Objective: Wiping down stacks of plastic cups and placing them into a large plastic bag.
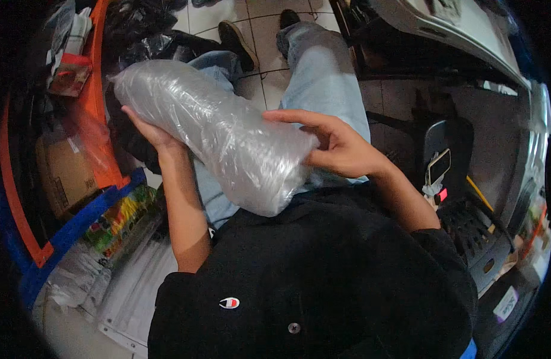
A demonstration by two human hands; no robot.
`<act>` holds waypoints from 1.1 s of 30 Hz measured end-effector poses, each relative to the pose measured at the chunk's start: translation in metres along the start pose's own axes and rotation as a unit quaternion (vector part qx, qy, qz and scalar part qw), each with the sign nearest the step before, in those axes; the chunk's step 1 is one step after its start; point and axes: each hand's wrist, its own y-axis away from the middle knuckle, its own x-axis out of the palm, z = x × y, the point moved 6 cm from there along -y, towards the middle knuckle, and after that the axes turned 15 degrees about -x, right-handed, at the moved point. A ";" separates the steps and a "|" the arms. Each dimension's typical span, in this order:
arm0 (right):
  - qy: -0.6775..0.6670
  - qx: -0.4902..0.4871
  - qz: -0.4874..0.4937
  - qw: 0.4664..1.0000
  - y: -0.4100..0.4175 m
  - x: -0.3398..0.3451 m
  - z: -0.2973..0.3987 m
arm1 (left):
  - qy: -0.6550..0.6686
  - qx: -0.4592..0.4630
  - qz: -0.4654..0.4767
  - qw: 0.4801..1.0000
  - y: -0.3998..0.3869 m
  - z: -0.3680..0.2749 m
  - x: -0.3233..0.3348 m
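A large, long bundle in clear plastic film [221,134] lies slantwise above my lap, its far end at the upper left and its near end close to my black shirt. My left hand [156,132] cups the underside of the bundle at its left side, with the fingers partly hidden behind it. At the right end, my right hand [334,143] has its index finger along the top of the film and its thumb lower down, with the film's edge between them. What is inside the wrap cannot be made out.
To the left stands an orange and blue frame [100,89] with a cardboard box [69,170] inside. Black plastic bags [154,47] lie beyond the bundle. On the right are a smartphone [438,167], a dark plastic basket [473,242] and a pale machine or furniture edge [468,40].
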 end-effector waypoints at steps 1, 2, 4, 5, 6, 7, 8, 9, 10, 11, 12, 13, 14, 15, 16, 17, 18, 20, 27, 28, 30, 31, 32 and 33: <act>0.002 -0.006 -0.006 1.000 -0.003 0.003 0.005 | -0.007 -0.023 0.043 0.999 -0.009 0.005 0.005; 0.106 -0.026 -0.027 0.994 -0.007 0.002 0.016 | -0.014 -0.047 0.086 0.995 -0.017 0.013 0.009; 0.207 -0.048 -0.051 0.976 -0.014 0.006 0.033 | -0.008 -0.107 0.099 0.989 -0.028 0.039 0.005; 0.204 -0.043 -0.081 0.975 -0.015 0.007 0.040 | 0.003 -0.169 0.107 0.980 -0.032 0.055 0.003; 0.201 -0.038 -0.111 0.972 -0.016 0.006 0.044 | 0.000 -0.168 0.112 0.979 -0.034 0.058 0.005; 0.202 -0.043 -0.114 0.972 -0.017 0.007 0.045 | -0.001 -0.177 0.122 0.977 -0.035 0.063 0.005; 0.229 -0.079 -0.111 0.964 -0.020 0.009 0.050 | -0.002 -0.185 0.130 0.974 -0.037 0.067 0.005; 0.255 -0.114 -0.107 0.954 -0.021 0.011 0.054 | -0.003 -0.194 0.137 0.971 -0.038 0.071 0.007; 0.253 -0.116 -0.107 0.955 -0.022 0.013 0.056 | -0.003 -0.202 0.142 0.969 -0.039 0.075 0.009; 0.270 -0.124 -0.104 0.949 -0.024 0.015 0.061 | -0.003 -0.210 0.147 0.967 -0.041 0.080 0.011; 0.286 -0.132 -0.100 0.944 -0.025 0.018 0.064 | -0.002 -0.217 0.150 0.965 -0.042 0.084 0.012; 0.283 -0.134 -0.097 0.945 -0.027 0.020 0.067 | -0.001 -0.224 0.152 0.963 -0.043 0.086 0.013; 0.270 -0.102 -0.090 0.953 -0.030 0.020 0.067 | 0.001 -0.229 0.155 0.961 -0.045 0.088 0.014; 0.257 -0.069 -0.082 0.960 -0.031 0.021 0.064 | 0.004 -0.235 0.157 0.959 -0.045 0.089 0.013; 0.256 -0.071 -0.075 0.961 -0.033 0.022 0.064 | 0.008 -0.239 0.158 0.958 -0.045 0.089 0.011; 0.256 -0.056 -0.052 0.964 -0.037 0.024 0.064 | 0.013 -0.242 0.161 0.957 -0.047 0.086 0.010; 0.262 -0.041 -0.028 0.964 -0.038 0.026 0.066 | 0.022 -0.243 0.166 0.955 -0.046 0.084 0.012; 0.249 -0.048 -0.002 0.967 -0.035 0.027 0.060 | 0.038 -0.229 0.171 0.958 -0.042 0.078 0.009; 0.210 0.095 0.068 0.971 0.002 0.025 0.016 | 0.133 -0.348 0.200 0.906 0.026 0.080 0.059; 0.200 0.096 0.087 0.971 0.007 0.029 0.011 | 0.138 -0.333 0.206 0.910 0.029 0.077 0.057; 0.199 0.094 0.113 0.969 0.012 0.032 0.005 | 0.118 -0.342 0.234 0.902 0.035 0.080 0.057; 0.205 0.080 0.099 0.971 0.011 0.035 0.006 | 0.120 -0.335 0.238 0.904 0.040 0.079 0.057; 0.209 0.066 0.085 0.972 0.011 0.035 0.006 | 0.128 -0.347 0.227 0.901 0.045 0.081 0.055; 0.211 0.063 0.092 0.971 0.012 0.036 0.003 | 0.136 -0.357 0.212 0.899 0.050 0.081 0.053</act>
